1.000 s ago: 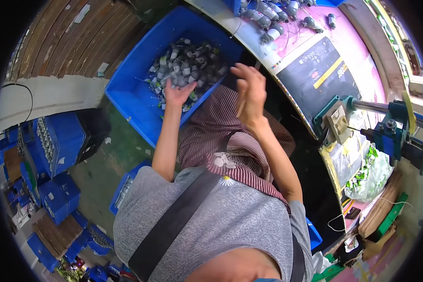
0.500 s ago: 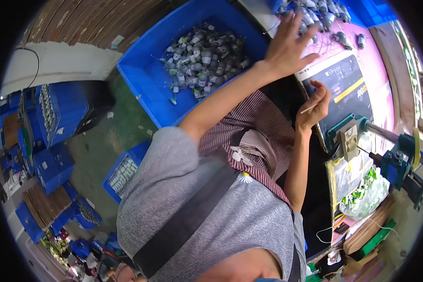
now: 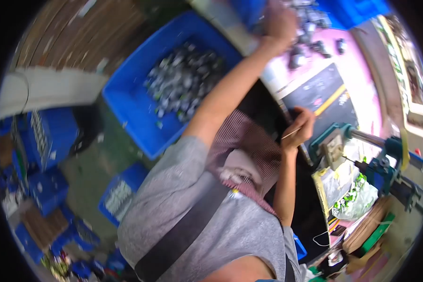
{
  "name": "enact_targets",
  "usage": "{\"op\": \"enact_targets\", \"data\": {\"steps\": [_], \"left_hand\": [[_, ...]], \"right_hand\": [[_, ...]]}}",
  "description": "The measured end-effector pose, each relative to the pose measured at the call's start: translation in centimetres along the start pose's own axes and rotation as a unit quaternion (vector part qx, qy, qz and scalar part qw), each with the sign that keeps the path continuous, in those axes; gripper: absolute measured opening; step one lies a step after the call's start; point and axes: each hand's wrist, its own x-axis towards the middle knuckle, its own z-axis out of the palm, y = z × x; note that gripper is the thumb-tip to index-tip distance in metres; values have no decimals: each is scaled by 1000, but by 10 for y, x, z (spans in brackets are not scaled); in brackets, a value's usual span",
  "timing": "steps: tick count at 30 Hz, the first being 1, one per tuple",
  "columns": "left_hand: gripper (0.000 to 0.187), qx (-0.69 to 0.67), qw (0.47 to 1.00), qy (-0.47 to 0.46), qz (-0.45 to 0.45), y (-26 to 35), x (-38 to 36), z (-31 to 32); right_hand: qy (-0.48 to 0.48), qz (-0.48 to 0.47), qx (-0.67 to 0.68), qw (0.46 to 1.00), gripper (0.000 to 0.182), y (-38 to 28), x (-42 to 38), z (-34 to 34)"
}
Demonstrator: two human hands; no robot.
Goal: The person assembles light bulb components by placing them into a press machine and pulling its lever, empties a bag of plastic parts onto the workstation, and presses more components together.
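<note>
My left hand (image 3: 281, 22) is at the top, beside a pile of small grey-and-white bulb-shaped parts (image 3: 310, 21) on the pink table surface (image 3: 357, 61). Motion blur smears its fingers, so I cannot make out whether it touches a part or the blue bin next to it. My right hand (image 3: 300, 128) is closed around a thin pale stick (image 3: 292, 133), near the edge of a dark printed board (image 3: 310, 96). Just beyond it stands a teal bench fixture (image 3: 336, 145) with a metal block and a horizontal rod.
A large blue bin (image 3: 122, 105) full of similar parts stands left of the table. Another blue bin (image 3: 357, 11) is at the top right. A plastic bag of green-and-white pieces (image 3: 357, 202) lies below the fixture. Several blue crates (image 3: 56, 136) stand on the floor at left.
My left hand has moved further up beside the pile, from spread fingers to a blur. My right hand still holds the stick. The whole view has shifted and tilted slightly.
</note>
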Motion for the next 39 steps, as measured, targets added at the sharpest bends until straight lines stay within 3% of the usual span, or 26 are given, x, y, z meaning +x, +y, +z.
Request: {"op": "enact_targets", "data": {"steps": [1, 2, 3, 4, 5, 6, 8, 11, 14, 16, 18, 20, 22, 24, 26, 28, 29, 32, 35, 39], "left_hand": [[60, 55, 992, 107, 38, 10, 26, -15], [66, -68, 994, -47, -71, -4, 43, -10], [59, 16, 999, 42, -24, -20, 52, 10], [61, 78, 988, 30, -128, -12, 54, -13], [58, 163, 980, 61, -93, -17, 55, 1], [54, 128, 987, 42, -84, -29, 56, 13], [53, 187, 979, -50, -64, -9, 55, -6], [55, 172, 983, -60, -5, -7, 42, 14], [65, 57, 984, -157, -53, 17, 37, 29], [72, 99, 986, -135, 11, 23, 17, 63], [68, 70, 968, -237, 51, 45, 11, 53], [62, -24, 925, -378, 1, 62, 39, 29], [53, -23, 976, -215, 41, 63, 76, -2], [55, 71, 997, -18, -29, 20, 105, 26], [60, 153, 979, -19, -130, -55, 131, 75], [63, 146, 944, -175, -238, -65, 140, 78], [62, 134, 942, -193, -239, -53, 138, 73], [63, 50, 965, -181, -181, -84, 125, 134], [58, 35, 982, -148, -113, -46, 90, 134], [63, -18, 974, -214, -75, 32, 51, 118]], "right_hand": [[11, 10, 19, 1000, 20, 0, -1, 2], [3, -10, 2, 1000, 18, -1, 2, -1], [-6, 8, 21, 1000, 16, -7, 4, -2], [-6, 1, 19, 1000, 14, -6, 4, -3], [-3, -9, 29, 1000, 11, -5, 4, -2], [0, -17, 25, 1000, 10, -2, 1, -3], [3, -16, 32, 999, 9, -3, 1, -5], [7, -5, 57, 998, 9, -3, 0, -3], [16, -4, 73, 997, 8, -4, 2, -4], [27, 13, 84, 996, 8, -3, 0, -7], [38, 14, 89, 995, 8, -3, -2, -9], [43, 3, 94, 995, 8, -1, -1, -12], [46, -1, 112, 993, 8, 2, -1, -13], [45, 8, 127, 991, 12, 2, -4, -16], [47, 22, 139, 989, 22, 0, -2, -18], [53, 8, 159, 986, 17, 2, 2, -17], [54, 8, 162, 985, 13, 3, 0, -18], [57, 10, 179, 982, 8, 2, -1, -18], [56, 8, 187, 981, 9, 0, 0, -12], [56, 9, 185, 981, 16, 2, -1, -12]]}}
